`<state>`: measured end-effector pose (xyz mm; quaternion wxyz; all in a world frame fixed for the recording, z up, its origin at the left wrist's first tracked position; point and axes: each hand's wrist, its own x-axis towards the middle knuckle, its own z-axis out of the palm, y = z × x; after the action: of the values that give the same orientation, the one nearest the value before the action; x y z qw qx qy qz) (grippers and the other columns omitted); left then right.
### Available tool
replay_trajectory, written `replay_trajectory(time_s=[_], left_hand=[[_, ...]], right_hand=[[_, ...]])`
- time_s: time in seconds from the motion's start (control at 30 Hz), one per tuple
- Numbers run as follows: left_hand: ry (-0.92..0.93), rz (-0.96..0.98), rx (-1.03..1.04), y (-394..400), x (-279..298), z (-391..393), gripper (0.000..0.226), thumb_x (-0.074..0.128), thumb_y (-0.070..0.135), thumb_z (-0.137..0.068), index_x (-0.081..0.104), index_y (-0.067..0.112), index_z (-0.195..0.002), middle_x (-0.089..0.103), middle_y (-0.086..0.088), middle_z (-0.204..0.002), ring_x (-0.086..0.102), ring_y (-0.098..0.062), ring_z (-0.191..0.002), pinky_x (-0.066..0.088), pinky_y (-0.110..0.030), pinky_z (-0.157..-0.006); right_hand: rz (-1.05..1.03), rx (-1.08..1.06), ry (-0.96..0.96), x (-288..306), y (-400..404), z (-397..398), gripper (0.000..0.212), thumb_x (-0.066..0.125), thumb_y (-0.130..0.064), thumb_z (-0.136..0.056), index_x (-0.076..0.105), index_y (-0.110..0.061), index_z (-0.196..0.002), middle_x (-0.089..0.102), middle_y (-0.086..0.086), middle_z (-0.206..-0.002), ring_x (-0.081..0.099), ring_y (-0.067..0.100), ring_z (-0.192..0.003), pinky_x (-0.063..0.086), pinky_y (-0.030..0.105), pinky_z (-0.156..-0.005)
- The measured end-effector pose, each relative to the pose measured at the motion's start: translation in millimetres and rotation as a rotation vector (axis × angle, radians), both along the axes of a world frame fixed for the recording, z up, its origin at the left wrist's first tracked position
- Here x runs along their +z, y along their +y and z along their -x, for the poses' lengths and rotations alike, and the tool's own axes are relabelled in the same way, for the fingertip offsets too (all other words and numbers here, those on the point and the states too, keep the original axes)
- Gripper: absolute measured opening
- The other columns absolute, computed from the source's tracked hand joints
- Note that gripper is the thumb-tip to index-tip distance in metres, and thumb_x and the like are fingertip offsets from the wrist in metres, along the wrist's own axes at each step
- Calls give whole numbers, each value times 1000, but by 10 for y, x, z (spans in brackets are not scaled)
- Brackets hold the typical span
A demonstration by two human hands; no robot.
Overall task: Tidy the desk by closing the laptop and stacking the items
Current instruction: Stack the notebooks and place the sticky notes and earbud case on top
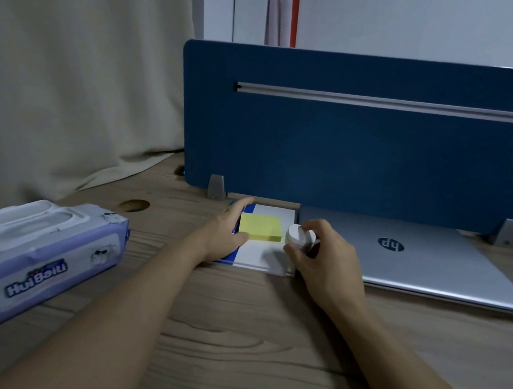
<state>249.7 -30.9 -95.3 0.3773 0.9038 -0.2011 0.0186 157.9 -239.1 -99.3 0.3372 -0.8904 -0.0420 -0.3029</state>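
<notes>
A silver laptop [422, 261] lies closed on the wooden desk, against the blue divider. Left of it lies a white and blue booklet [267, 255] with a yellow sticky-note pad [260, 227] on top. My left hand [225, 231] grips the pad's left side between thumb and fingers. My right hand [322, 255] holds a small white round jar [299, 236] tilted just above the booklet's right edge, beside the pad.
A purple pack of wet wipes [29, 262] lies at the desk's near left. The blue divider panel [356, 149] stands on grey clamps behind the items. A beige curtain [67, 63] hangs at the left. A round cable hole [134, 205] is in the desk.
</notes>
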Motion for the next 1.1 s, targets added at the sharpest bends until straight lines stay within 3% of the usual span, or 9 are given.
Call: replay_trajectory(time_s=[0.13, 0.33, 0.43, 0.6, 0.8, 0.93, 1.1], left_hand=[[-11, 17, 36, 26, -35, 68, 73, 57, 18, -95, 16, 37, -153, 32, 3, -157, 41, -15, -134, 30, -24, -99], [-42, 32, 139, 244, -51, 327, 69, 58, 34, -96, 16, 43, -150, 42, -1, -152, 52, -5, -108, 43, -19, -77], [-39, 29, 178, 323, -76, 483, 69, 62, 39, -93, 21, 44, -148, 45, 1, -148, 47, 6, -94, 35, -12, -64], [-60, 32, 150, 402, -118, 647, 76, 72, 38, -83, 30, 41, -146, 47, 3, -146, 46, -3, -114, 40, -22, -79], [-89, -12, 138, 389, -98, 673, 72, 70, 33, -88, 29, 43, -147, 39, 4, -153, 43, -4, -121, 44, -26, -85], [-103, -11, 144, 388, -102, 667, 67, 68, 30, -90, 32, 43, -145, 37, 6, -153, 45, -5, -122, 46, -25, -83], [-79, -7, 151, 384, -91, 691, 64, 67, 29, -91, 35, 41, -146, 34, 6, -154, 44, -15, -134, 50, -43, -99]], right_hand=[[45, 58, 6, 2, 43, 1, 31, 70, -39, -85, 58, -24, -109, 62, -2, -92, 57, 20, -82, 47, 35, -71], [252, 178, -11, 51, 259, -14, 29, 63, -38, -90, 56, -19, -111, 63, 4, -102, 54, 22, -92, 46, 36, -78], [303, 214, -3, 55, 302, -14, 28, 61, -39, -92, 54, -18, -110, 63, 5, -102, 54, 22, -93, 46, 36, -78], [169, 182, -32, 84, 299, -5, 26, 60, -34, -93, 48, -14, -105, 63, 7, -104, 53, 27, -96, 43, 39, -78], [425, 150, 2, 56, 355, -31, 33, 49, -49, -95, 48, -18, -106, 67, 5, -100, 55, 25, -89, 45, 40, -76], [433, 146, 10, 25, 335, -66, 32, 48, -50, -96, 47, -20, -107, 69, 5, -101, 53, 25, -89, 41, 39, -76], [475, 152, 22, 6, 301, -72, 26, 49, -44, -97, 47, -24, -114, 68, 3, -104, 52, 25, -93, 38, 38, -75]])
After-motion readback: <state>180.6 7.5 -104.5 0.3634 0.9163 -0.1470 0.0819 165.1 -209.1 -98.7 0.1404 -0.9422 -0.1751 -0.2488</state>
